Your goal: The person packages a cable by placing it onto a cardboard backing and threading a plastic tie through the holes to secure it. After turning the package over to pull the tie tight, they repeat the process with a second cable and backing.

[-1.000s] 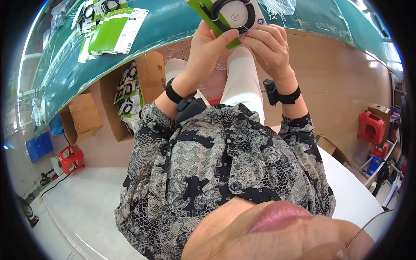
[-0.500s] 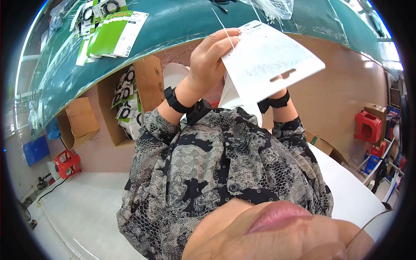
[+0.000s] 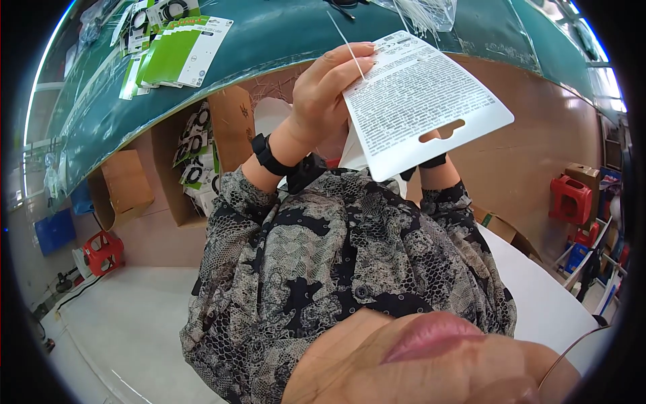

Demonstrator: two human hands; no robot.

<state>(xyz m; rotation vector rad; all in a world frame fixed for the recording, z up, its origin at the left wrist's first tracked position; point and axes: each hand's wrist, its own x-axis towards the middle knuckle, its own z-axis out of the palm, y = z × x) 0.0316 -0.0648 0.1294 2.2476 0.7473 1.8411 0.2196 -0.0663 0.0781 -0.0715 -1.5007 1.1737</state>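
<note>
A white blister-style backing card (image 3: 424,94), printed with dense small text and cut with a hang slot, is held up in front of my chest. My left hand (image 3: 330,84) is closed on its upper left edge, thumb and fingers pinching. Out of the same pinch sticks a thin white cable tie (image 3: 342,37), slanting up and left. Behind the card, my right hand is almost wholly hidden; its fingers do not show. Only my right forearm (image 3: 441,178) and its black wristband come out below the card.
On the green tabletop (image 3: 282,37) lie fanned green-and-white cards (image 3: 178,54), packs with coiled black cables (image 3: 173,10) and a bag of white cable ties (image 3: 427,15). Below the table edge, an open carton (image 3: 232,128) holds more packs. Red stools (image 3: 570,200) stand aside.
The card has tilted, its slotted end shifting slightly right and down, so its printed face shows flatter and clearer. My left hand keeps its pinch; more of my right hand is covered.
</note>
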